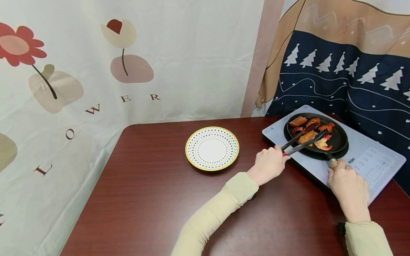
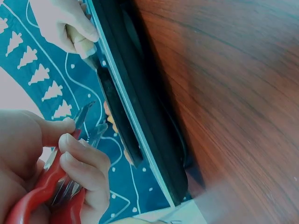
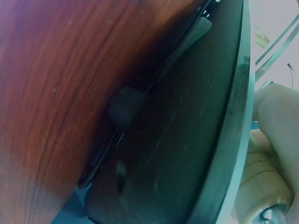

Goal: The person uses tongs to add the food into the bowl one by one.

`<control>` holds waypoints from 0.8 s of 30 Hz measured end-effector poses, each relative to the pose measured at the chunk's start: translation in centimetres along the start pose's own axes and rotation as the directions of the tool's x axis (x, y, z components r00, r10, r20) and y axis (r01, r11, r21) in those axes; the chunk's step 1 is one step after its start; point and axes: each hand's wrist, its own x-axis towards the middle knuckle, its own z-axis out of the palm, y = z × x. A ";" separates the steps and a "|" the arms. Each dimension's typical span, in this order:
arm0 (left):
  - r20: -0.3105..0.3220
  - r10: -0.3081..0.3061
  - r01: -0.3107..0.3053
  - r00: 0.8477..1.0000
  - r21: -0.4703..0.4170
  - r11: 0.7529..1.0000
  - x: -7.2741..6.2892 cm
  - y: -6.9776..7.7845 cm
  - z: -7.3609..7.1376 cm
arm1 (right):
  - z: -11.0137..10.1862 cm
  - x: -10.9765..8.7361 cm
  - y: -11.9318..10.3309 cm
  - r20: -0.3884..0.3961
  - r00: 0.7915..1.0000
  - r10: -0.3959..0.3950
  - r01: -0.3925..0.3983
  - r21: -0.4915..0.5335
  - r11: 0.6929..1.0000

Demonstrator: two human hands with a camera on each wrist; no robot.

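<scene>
My left hand (image 1: 269, 164) grips a pair of tongs (image 1: 304, 143), whose dark tips reach over the black frying pan (image 1: 339, 140). In the left wrist view the tongs' red handles (image 2: 33, 195) lie between the thumb and curled fingers. Several reddish-brown food pieces (image 1: 298, 121) lie in the pan; whether the tips pinch one I cannot tell. My right hand (image 1: 349, 186) holds the pan's wooden handle (image 3: 262, 189) at the near side. The pan rests on a flat, light-grey induction cooktop (image 1: 362, 174).
A white plate (image 1: 212, 147) with a dotted pattern and yellow rim stands left of the cooktop on the dark red wooden table (image 1: 153, 202). A pale curtain (image 1: 192, 53) hangs behind the table, and a navy tree-print cloth (image 1: 339, 89) hangs behind the cooktop.
</scene>
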 end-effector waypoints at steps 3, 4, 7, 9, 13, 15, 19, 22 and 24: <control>-0.019 -0.012 0.012 1.000 -0.005 1.000 -0.2 -0.8 -0.1 | -0.1 0.0 0.1 0.024 1.000 0.008 -0.008 -0.005 1.000; -0.025 -0.017 0.017 1.000 -0.003 1.000 -0.3 -1.1 -0.1 | -0.1 0.0 0.1 0.028 1.000 0.009 -0.009 -0.005 1.000; -0.030 -0.026 0.026 0.999 -0.010 1.000 -0.7 -2.0 -0.2 | -0.1 0.0 0.0 0.023 1.000 0.009 -0.009 -0.006 1.000; -0.036 -0.029 0.028 0.999 -0.013 1.000 -1.0 -2.7 -0.3 | 0.0 0.0 0.0 0.014 1.000 0.007 -0.007 -0.006 1.000; -0.051 -0.031 0.031 0.998 -0.009 0.999 -1.8 -4.2 -0.4 | 0.0 0.0 0.1 0.010 1.000 0.004 -0.004 -0.007 1.000; -0.063 -0.034 0.034 0.997 -0.003 0.999 -2.2 -5.1 -0.6 | -0.1 0.0 0.1 0.017 1.000 0.005 -0.005 -0.007 1.000; -0.098 -0.031 0.031 0.995 0.002 1.000 -3.2 -7.0 -0.8 | -0.1 0.0 0.1 0.046 0.999 0.019 -0.019 -0.015 1.000; -0.112 -0.039 0.036 0.993 -0.020 0.999 -4.0 -8.5 -1.1 | -0.2 0.1 0.1 0.043 0.999 0.018 -0.018 -0.014 1.000; -0.108 -0.056 0.053 0.993 -0.036 0.998 -4.6 -9.6 -1.2 | -0.2 0.0 0.0 0.023 1.000 0.009 -0.009 -0.009 1.000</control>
